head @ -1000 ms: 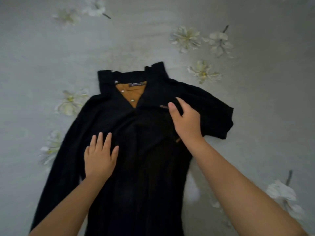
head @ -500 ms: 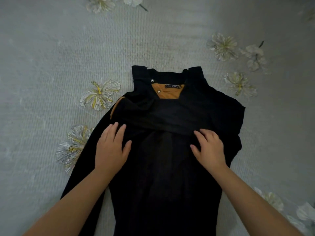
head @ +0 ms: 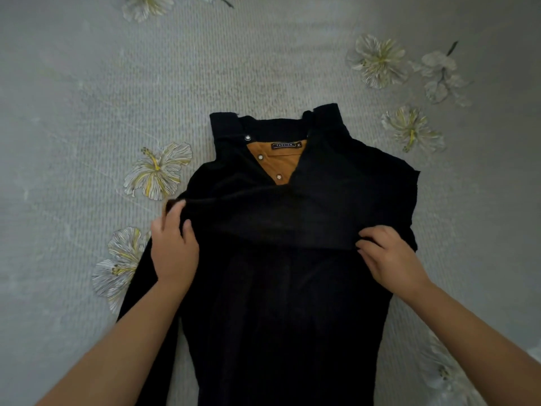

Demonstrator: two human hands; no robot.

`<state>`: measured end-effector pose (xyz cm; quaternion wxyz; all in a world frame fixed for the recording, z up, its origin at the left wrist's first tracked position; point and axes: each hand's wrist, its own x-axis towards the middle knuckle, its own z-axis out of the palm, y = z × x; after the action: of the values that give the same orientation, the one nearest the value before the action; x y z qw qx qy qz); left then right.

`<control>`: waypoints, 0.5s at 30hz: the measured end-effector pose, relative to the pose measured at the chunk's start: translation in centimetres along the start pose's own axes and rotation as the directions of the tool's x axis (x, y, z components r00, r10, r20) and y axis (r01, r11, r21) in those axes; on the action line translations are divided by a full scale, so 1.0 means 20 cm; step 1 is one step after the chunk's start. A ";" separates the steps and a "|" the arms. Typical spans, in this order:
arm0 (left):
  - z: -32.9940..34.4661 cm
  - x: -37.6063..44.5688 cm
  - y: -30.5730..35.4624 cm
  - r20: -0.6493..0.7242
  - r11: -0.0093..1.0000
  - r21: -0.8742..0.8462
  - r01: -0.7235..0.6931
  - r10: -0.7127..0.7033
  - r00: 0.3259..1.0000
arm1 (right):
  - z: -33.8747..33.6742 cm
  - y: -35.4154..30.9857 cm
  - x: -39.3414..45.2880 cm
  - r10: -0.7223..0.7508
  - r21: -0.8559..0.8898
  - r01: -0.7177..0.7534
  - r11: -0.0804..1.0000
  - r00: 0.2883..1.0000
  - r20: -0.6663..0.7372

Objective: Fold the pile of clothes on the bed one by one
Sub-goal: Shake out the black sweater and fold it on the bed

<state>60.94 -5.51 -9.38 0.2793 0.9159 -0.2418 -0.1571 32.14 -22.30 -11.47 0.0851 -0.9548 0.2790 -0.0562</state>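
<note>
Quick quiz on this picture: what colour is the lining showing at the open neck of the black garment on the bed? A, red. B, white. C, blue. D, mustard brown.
D: a mustard-brown lining with small snaps shows inside the collar of the black garment.

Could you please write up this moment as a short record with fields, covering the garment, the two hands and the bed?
garment: black long-sleeved shirt with mustard-brown inner lining, lying collar away from the person
label: "FASHION" tag at the neck
folded part: one sleeve lies across the chest
left hand: left hand grips the sleeve's end at the shirt's left edge
right hand: right hand pinches the sleeve's lower edge near the shirt's right side
surface: grey bedspread printed with pale flowers
fold stage: body not yet folded
</note>
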 end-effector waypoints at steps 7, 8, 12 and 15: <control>0.06 -0.02 -0.08 0.108 0.923 0.377 0.070 -0.119 0.987 | 0.00 0.01 -0.03 0.115 -0.032 -0.110 0.993 0.972 0.203; 0.06 -0.02 -0.08 0.118 0.920 0.386 0.063 -0.117 0.986 | 0.00 0.00 -0.03 0.157 -0.042 -0.152 0.988 0.970 0.186; 0.01 -0.02 -0.16 0.158 0.932 0.356 0.074 -0.138 0.978 | 0.04 0.01 -0.03 0.417 -0.121 -0.403 0.907 0.824 0.383; -0.05 -0.07 -0.27 0.090 0.938 0.301 0.172 -0.208 0.974 | 0.05 -0.04 -0.02 0.469 -0.151 -0.452 0.879 0.766 0.439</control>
<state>62.17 -0.46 -11.43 0.1095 0.9550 -0.1889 -0.2010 32.41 -21.20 -12.30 0.1431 -0.8436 0.4770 0.2010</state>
